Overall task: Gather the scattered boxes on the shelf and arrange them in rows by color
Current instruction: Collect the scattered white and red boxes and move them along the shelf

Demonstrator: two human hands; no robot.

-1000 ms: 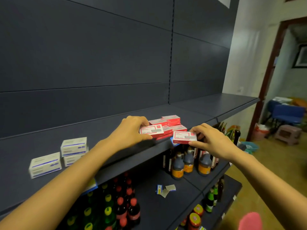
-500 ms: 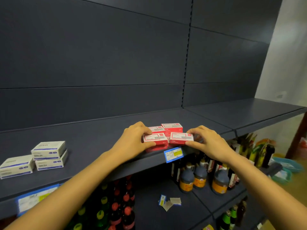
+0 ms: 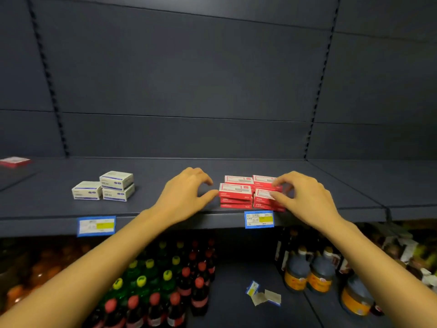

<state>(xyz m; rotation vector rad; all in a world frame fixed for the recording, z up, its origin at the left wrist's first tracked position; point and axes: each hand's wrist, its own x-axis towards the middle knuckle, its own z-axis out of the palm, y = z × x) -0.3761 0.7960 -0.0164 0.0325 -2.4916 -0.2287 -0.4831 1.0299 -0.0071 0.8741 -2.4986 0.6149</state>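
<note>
On the shelf (image 3: 354, 185) front edge | red boxes (image 3: 235, 191) clustered in stacks | left hand (image 3: 184, 197) fingers loosely curved, thumb touching cluster | right hand (image 3: 307, 197) fingers pinching right stack | white boxes (image 3: 115, 183) well apart, leftward

Dark grey metal shelf (image 3: 47, 197): stacked red cardboard boxes (image 3: 236, 192) at front edge; white-and-blue cardboard boxes (image 3: 104, 188) well left of them; lone red box (image 3: 14, 161) far left.

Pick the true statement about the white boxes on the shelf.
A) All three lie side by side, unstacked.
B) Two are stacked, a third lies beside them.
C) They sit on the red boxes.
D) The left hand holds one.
B: among the white boxes, one sits on another and a third box rests on the shelf to their left.
</note>
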